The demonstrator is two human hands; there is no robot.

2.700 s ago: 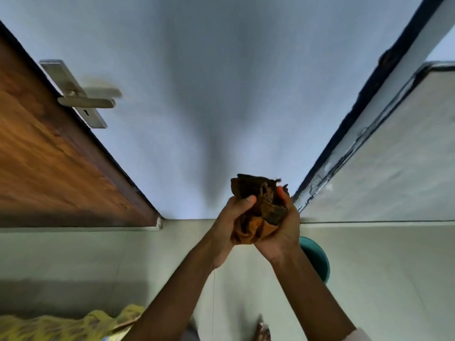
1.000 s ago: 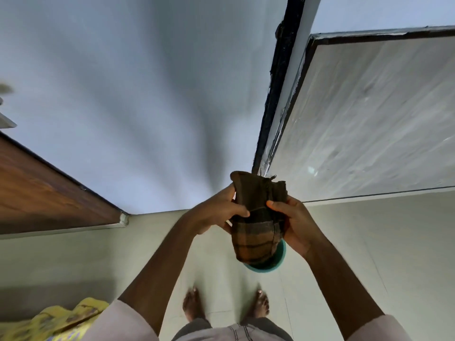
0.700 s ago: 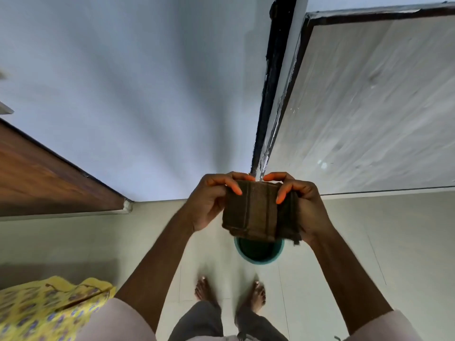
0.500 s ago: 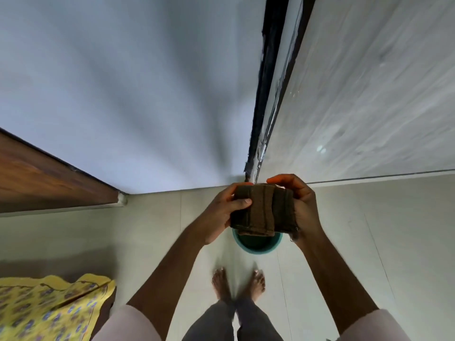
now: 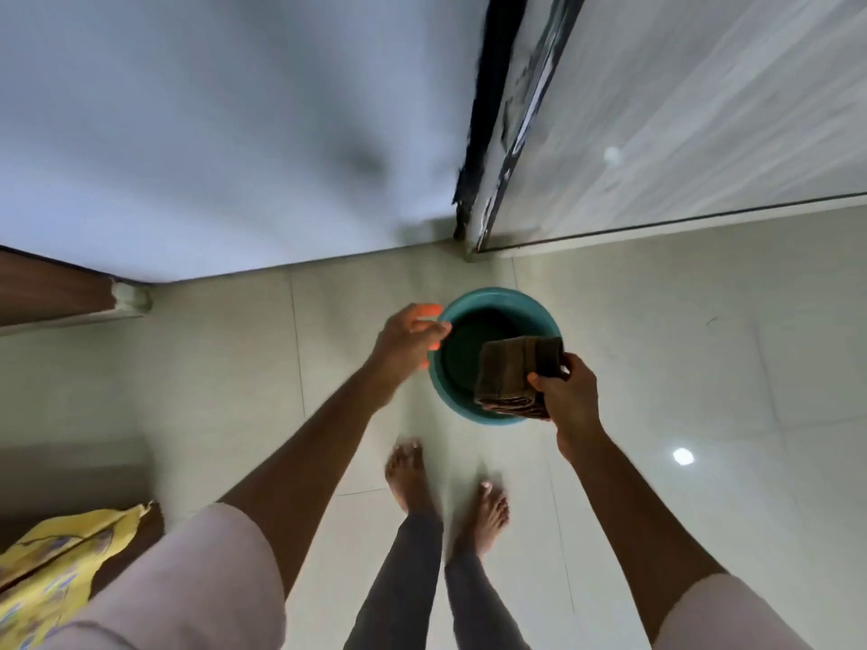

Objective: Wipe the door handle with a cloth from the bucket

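A teal bucket (image 5: 474, 306) stands on the pale tiled floor in front of my bare feet. My right hand (image 5: 570, 398) holds a folded brown cloth (image 5: 513, 368) above the bucket's right rim. My left hand (image 5: 409, 337) hovers at the bucket's left rim, fingers loosely curled, holding nothing. The door handle is out of view; only the bottom corner of the wooden door (image 5: 51, 293) shows at the left.
A white wall (image 5: 234, 133) rises ahead, with a dark door frame (image 5: 483, 114) and a grey panel (image 5: 680, 110) to its right. Yellow patterned fabric (image 5: 51, 570) lies at the lower left. My bare feet (image 5: 445, 480) stand just behind the bucket.
The view has tilted down to the floor. Both hands have lowered toward the bucket; my left hand has let go of the folded cloth, which my right hand now holds alone.
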